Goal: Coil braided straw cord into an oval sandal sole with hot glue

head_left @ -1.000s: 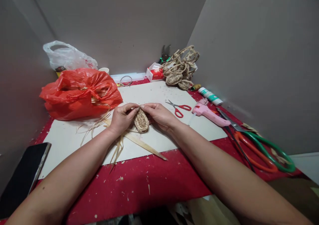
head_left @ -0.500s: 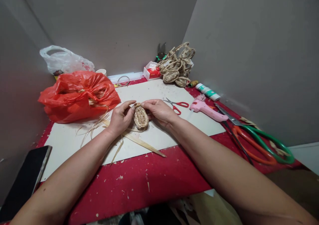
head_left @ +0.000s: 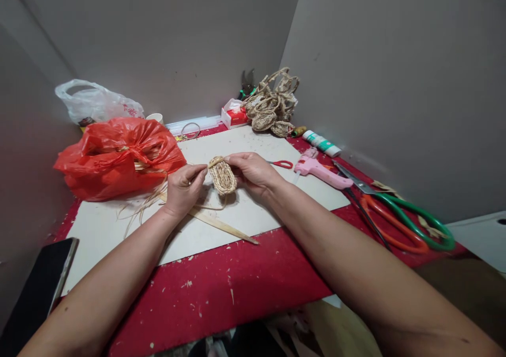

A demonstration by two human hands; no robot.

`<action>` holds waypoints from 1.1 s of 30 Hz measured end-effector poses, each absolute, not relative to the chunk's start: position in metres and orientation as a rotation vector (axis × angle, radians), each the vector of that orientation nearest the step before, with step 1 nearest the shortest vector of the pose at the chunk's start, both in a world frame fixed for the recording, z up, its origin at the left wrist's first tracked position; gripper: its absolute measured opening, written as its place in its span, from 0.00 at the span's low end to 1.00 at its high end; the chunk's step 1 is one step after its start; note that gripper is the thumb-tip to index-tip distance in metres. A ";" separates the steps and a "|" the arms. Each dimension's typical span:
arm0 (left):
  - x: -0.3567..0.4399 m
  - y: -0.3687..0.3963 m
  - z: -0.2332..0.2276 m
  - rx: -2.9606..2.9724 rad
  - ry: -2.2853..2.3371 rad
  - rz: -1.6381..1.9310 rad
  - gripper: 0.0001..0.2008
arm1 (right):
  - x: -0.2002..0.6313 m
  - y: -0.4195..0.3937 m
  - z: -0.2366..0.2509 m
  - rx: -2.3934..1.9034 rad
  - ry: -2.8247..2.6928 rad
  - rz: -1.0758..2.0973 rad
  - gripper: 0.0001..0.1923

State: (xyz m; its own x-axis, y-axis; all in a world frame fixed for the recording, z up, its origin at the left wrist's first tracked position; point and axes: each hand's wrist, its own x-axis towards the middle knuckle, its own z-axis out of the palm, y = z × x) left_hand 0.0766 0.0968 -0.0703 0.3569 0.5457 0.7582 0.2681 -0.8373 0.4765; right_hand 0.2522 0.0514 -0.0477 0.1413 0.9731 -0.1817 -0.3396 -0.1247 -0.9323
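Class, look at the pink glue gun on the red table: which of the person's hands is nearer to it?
The right hand is nearer: the pink glue gun lies just to its right. The left hand is farther off, beyond the woven oval piece.

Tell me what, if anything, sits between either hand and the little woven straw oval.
Nothing does. The right hand already pinches the woven oval at its far end, and the left hand touches its near-left side, fingers on a straw strand. No tool or bag lies between them.
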 end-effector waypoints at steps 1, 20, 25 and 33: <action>0.077 0.097 -0.071 2.352 0.735 1.472 0.06 | 0.252 0.051 -0.047 -1.128 -0.757 1.342 0.07; 0.076 0.100 -0.070 2.421 0.958 1.470 0.04 | 0.245 0.050 -0.047 -1.088 -0.797 1.238 0.05; 0.078 0.093 -0.065 2.279 0.898 1.538 0.04 | 0.242 0.050 -0.052 -1.047 -0.765 1.322 0.04; 0.078 0.092 -0.067 2.086 0.889 1.511 0.05 | 0.239 0.049 -0.053 -0.987 -0.718 1.413 0.03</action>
State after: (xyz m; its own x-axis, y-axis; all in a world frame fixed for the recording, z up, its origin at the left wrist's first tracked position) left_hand 0.0777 0.0922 -0.0669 0.2076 0.7028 0.6804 0.2536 -0.7105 0.6565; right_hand 0.2394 0.0490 -0.0530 0.0687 0.9864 -0.1493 -0.4612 -0.1013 -0.8815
